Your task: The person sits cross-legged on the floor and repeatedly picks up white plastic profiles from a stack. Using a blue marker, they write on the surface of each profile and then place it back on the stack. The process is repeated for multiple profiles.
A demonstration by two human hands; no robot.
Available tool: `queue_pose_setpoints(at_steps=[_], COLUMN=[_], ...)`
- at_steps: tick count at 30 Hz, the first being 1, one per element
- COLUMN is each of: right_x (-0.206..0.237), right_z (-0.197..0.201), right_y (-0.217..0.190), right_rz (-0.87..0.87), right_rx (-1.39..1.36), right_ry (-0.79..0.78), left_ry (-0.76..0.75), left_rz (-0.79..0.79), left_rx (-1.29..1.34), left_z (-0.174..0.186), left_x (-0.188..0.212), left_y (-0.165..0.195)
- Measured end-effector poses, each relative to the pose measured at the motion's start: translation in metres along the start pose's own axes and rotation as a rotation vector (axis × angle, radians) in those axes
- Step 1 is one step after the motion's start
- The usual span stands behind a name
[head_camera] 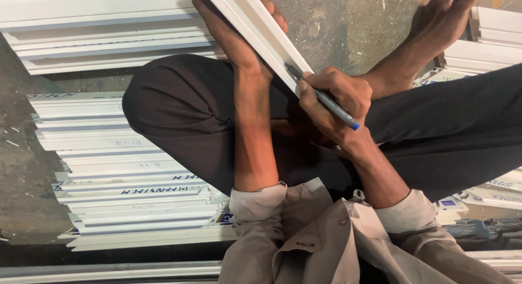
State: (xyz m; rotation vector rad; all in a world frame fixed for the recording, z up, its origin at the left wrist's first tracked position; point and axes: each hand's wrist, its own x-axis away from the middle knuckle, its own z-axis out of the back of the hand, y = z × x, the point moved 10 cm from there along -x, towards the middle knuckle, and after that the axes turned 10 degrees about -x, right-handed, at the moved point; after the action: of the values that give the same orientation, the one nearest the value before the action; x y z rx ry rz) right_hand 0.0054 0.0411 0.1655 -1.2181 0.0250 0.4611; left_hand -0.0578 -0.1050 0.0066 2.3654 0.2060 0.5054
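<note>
Hands work at a long white plastic profile that slants from the upper middle of the view down to the person's lap. The left hand reaches up along a bare, nearly straight forearm and wraps the profile from beneath, its fingers curling over the far edge, so it is closed around the strip. The right hand sits lower, wrist bent inward, fingers folded tight on a grey pen with a blue end; the pen's tip touches the lower end of the profile, and the blue end points down and to the right. Both forearms come out of rolled beige sleeves. Under the hands lie the person's crossed legs in dark trousers, with a bare foot resting on the concrete floor at upper right. Stacks of white profile lengths lie on the floor to the left, more at upper left and along the right edge.
</note>
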Motion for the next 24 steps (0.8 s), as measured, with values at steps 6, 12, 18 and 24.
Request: queue_pose_setpoints(at_steps=[6, 12, 18, 24], right_x=[0.003, 0.004, 0.002, 0.002], right_z=[0.002, 0.004, 0.002, 0.004], right_y=[0.004, 0.009, 0.004, 0.007], right_rz=[-0.023, -0.073, -0.053, -0.044], right_rx=[-0.006, -0.071, -0.063, -0.058], right_ry=[0.012, 0.065, 0.011, 0.063], left_ry=[0.059, -0.051, 0.038, -0.027], left_rz=[0.002, -0.021, -0.026, -0.028], left_rx=[-0.003, 0.048, -0.031, 0.021], left_z=[0.000, -0.009, -0.003, -0.008], left_x=[0.002, 0.001, 0.003, 0.002], left_y=[0.004, 0.007, 0.006, 0.008])
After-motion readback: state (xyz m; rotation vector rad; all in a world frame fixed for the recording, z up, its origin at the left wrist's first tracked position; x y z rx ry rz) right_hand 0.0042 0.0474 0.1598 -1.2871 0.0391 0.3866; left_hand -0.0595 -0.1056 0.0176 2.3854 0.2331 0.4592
